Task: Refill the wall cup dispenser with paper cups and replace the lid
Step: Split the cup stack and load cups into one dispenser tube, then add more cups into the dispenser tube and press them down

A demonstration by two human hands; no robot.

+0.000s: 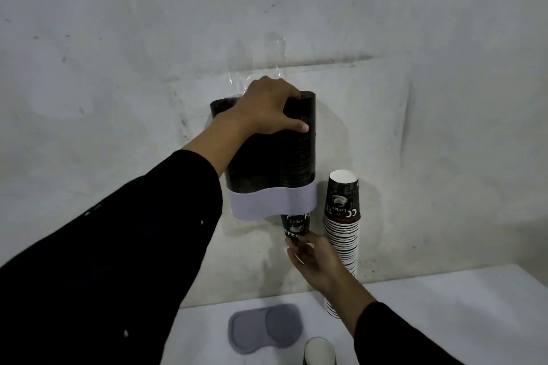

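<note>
The wall cup dispenser (293,163) is a dark double tube with a pale grey base band, fixed to the wall at centre. My left hand (267,107) grips its open top rim, fingers curled over the right tube. A black paper cup (296,224) printed "Coffee" sticks out under the right tube. My right hand (311,258) reaches up from below, fingertips touching that cup's bottom. A tall upside-down stack of paper cups (342,234) stands on the table just right of the dispenser. The grey peanut-shaped lid (264,327) lies flat on the white table.
A white table (459,305) runs along the rough grey wall. A single cup (320,352) stands at the table's near edge, right of the lid. Clear plastic film (275,68) hangs on the wall above the dispenser.
</note>
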